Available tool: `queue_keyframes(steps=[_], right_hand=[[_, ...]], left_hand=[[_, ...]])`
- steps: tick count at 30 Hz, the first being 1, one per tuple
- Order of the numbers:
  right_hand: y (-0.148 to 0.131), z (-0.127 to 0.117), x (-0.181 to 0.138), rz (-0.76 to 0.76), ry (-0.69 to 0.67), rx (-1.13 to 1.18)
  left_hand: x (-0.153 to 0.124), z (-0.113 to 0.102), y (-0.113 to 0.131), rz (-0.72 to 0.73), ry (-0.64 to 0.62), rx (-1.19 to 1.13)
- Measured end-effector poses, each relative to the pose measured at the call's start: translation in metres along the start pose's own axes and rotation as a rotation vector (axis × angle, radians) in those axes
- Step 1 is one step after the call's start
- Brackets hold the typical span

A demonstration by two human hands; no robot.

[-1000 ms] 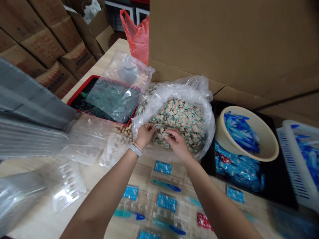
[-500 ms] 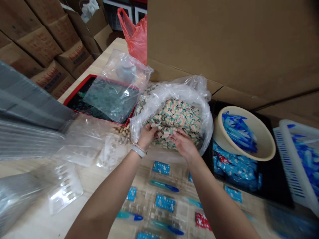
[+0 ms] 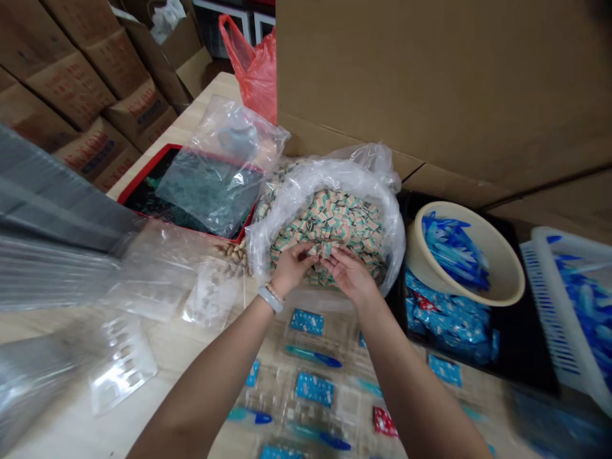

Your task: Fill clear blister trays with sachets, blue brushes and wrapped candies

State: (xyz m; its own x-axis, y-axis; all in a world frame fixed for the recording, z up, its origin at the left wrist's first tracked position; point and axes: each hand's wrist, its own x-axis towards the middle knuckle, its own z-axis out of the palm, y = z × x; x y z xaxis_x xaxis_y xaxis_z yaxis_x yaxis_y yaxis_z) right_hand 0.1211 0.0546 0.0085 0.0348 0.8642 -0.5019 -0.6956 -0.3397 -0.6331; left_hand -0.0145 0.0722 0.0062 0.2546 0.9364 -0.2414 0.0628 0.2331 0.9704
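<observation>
Across the back of the work area stood a big cardboard panel [image 3: 421, 76], facing the pale wooden table [image 3: 172, 360]. Next in size came the open plastic bag [image 3: 394, 233], its mouth rolled wide near the middle of the table. Left of it lay a red-rimmed tray [image 3: 142, 172], partly covered by a clear bag [image 3: 205, 191]; to the right were a cream basin [image 3: 433, 271] of blue items and, farther out, a white slatted basket [image 3: 557, 319].

Both arms reached to the bag. The left hand [image 3: 290, 269] pinched thumb to finger, while the right hand [image 3: 354, 275], palm partly turned up, had its fingertips closed on the same little cluster. The two hands were close together, just above the heap at the near side of the bag's mouth.

Nearer the person, flat blue packets [image 3: 314, 389], a red packet [image 3: 385, 422] and blue-and-teal handled pieces [image 3: 313, 356] lay spaced out among clear plastic.

Smallest were the printed sachets [image 3: 351, 213] filling the bag, a few of them held between the fingertips. Whether those few were joined was too small to tell. The step in hand looked like separating or counting out sachets; the next move seemed to call for a light, steady pinch and a lift clear of the rim.
</observation>
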Motion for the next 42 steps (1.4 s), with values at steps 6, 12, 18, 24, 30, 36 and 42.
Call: queue_keyframes(steps=[6, 12, 18, 24, 30, 36, 42], right_hand=[[0.004, -0.001, 0.002, -0.013, 0.024, 0.104], [0.011, -0.003, 0.000, -0.087, 0.108, 0.191], [0.008, -0.008, -0.003, -0.149, 0.138, 0.186], [-0.007, -0.024, -0.012, -0.128, 0.118, 0.113], [-0.016, -0.020, -0.011, -0.168, 0.096, 0.067], [-0.023, -0.002, -0.008, -0.267, 0.044, -0.113], [-0.018, -0.002, -0.002, -0.258, 0.131, -0.183]], left_hand=[[0.001, 0.003, 0.009, -0.256, -0.029, -0.528], [0.003, 0.013, 0.013, -0.298, 0.046, -0.503], [0.017, 0.020, 0.015, -0.205, 0.161, -0.195], [0.040, 0.017, 0.022, 0.106, 0.236, 0.278], [0.043, 0.025, 0.023, -0.029, 0.053, -0.059], [0.036, 0.028, 0.021, -0.167, 0.076, -0.316], [0.028, 0.030, 0.021, -0.222, 0.044, -0.417]])
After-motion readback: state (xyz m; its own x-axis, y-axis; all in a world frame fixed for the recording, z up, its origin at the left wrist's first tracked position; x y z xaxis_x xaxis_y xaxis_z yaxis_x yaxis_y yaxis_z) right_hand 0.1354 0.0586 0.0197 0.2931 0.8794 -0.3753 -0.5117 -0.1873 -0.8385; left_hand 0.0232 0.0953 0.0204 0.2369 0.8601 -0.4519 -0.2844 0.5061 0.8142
